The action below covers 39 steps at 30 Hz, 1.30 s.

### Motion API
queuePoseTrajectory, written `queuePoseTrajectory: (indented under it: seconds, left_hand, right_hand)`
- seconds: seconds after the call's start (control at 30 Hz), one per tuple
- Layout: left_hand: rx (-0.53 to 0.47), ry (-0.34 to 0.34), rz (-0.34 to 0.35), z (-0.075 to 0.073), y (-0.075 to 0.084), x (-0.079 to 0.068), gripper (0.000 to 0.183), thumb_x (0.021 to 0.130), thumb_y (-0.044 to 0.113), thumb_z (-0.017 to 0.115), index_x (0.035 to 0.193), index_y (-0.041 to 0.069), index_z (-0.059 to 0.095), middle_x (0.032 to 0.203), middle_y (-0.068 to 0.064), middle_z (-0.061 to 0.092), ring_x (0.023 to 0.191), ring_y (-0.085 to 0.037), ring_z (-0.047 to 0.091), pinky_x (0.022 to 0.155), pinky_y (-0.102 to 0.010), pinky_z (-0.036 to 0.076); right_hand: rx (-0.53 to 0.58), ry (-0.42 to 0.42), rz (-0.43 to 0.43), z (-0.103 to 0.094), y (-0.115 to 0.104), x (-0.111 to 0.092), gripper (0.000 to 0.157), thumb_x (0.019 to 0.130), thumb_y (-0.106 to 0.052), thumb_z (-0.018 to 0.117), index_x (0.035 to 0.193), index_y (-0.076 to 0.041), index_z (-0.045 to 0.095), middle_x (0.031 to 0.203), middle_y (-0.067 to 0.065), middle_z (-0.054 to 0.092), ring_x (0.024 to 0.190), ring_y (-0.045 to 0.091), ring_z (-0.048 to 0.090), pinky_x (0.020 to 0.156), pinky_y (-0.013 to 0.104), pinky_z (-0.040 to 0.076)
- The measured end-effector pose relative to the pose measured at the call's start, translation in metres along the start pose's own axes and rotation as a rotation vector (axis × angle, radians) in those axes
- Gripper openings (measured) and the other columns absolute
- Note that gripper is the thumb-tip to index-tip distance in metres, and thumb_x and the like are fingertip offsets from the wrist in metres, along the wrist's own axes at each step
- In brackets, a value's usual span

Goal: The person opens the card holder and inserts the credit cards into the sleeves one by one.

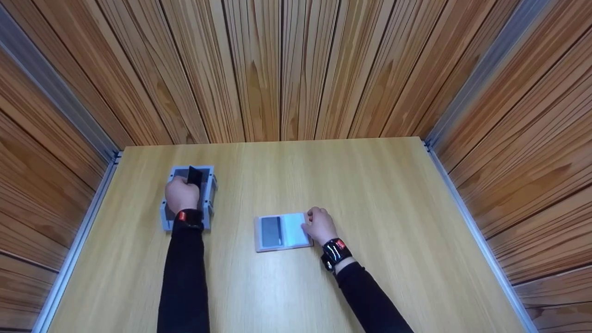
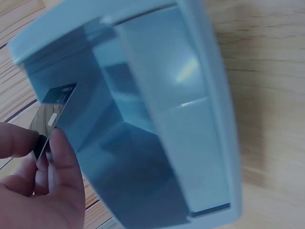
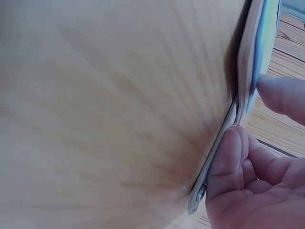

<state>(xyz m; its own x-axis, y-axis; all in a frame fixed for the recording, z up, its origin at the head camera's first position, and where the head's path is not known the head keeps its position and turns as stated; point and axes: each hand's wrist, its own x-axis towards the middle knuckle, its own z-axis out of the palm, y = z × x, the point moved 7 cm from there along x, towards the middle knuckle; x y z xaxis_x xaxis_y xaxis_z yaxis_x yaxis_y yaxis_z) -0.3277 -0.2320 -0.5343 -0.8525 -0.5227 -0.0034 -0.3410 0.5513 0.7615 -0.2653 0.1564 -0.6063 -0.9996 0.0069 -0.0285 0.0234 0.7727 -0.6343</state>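
Note:
My left hand (image 1: 181, 194) is over a blue-grey plastic bin (image 1: 209, 217) at the left of the table. Between thumb and fingers it pinches a thin, dark, glossy card (image 2: 50, 117), which stands on edge inside the bin's opening in the left wrist view. Right of the bin, a card holder (image 1: 294, 231) lies open flat, with clear sleeves and a dark card showing in its left half. At its right edge is my right hand (image 1: 321, 224). The right wrist view has the thumb (image 3: 281, 95) against the sleeves and curled fingers at the snap strap (image 3: 195, 198), gripping the edge.
The light wooden table (image 1: 370, 194) carries the bin and the card holder. Wood-plank walls (image 1: 296, 69) enclose it at the back and both sides, with grey metal rails (image 1: 476, 222) along the side edges.

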Motion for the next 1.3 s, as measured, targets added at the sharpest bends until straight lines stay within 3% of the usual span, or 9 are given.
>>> queuePoseTrajectory:
  seconds: [0.37,0.63,0.73,1.03,1.3]
  left_hand:
    - [-0.077,0.129,0.125,-0.018,0.025,0.0,0.023,0.089,0.0,0.052,0.107,-0.009,0.065,0.107,-0.025,0.062,0.105,-0.041,0.056,0.094,-0.05,0.042]
    - [-0.159,0.18,0.261,-0.018,0.043,-0.012,0.017,0.085,-0.002,0.056,0.098,-0.01,0.064,0.091,-0.022,0.058,0.093,-0.039,0.053,0.085,-0.049,0.041]
    - [-0.171,0.166,0.278,-0.014,0.045,-0.017,0.016,0.085,-0.002,0.057,0.097,-0.01,0.064,0.088,-0.021,0.058,0.089,-0.038,0.054,0.083,-0.048,0.042]
    - [-0.24,0.049,0.238,0.006,0.051,-0.035,0.017,0.082,0.0,0.059,0.097,-0.005,0.063,0.086,-0.016,0.063,0.083,-0.032,0.059,0.074,-0.041,0.046]
    - [-0.228,-0.048,0.254,0.025,0.056,-0.052,0.016,0.081,0.0,0.061,0.097,-0.003,0.061,0.088,-0.015,0.063,0.084,-0.031,0.06,0.075,-0.04,0.046]
  right_hand:
    - [-0.001,0.002,0.001,-0.001,0.0,0.001,0.031,0.08,-0.01,0.076,0.103,0.004,0.061,0.09,0.009,0.055,0.083,0.026,0.055,0.077,0.041,0.047]
    - [0.013,0.002,-0.008,-0.001,0.0,0.0,0.031,0.08,-0.009,0.076,0.103,0.003,0.061,0.089,0.008,0.055,0.083,0.026,0.055,0.077,0.042,0.047]
    - [0.012,-0.007,0.003,-0.001,0.0,0.0,0.031,0.081,-0.01,0.076,0.105,0.003,0.061,0.09,0.008,0.055,0.083,0.026,0.055,0.077,0.041,0.047]
    - [0.012,-0.008,0.022,-0.001,0.002,0.001,0.031,0.082,-0.01,0.075,0.107,0.003,0.061,0.093,0.009,0.055,0.085,0.026,0.055,0.077,0.041,0.048]
    - [0.017,-0.006,0.013,0.0,0.002,0.001,0.032,0.081,-0.01,0.076,0.105,0.004,0.061,0.092,0.01,0.056,0.084,0.026,0.056,0.077,0.041,0.048]
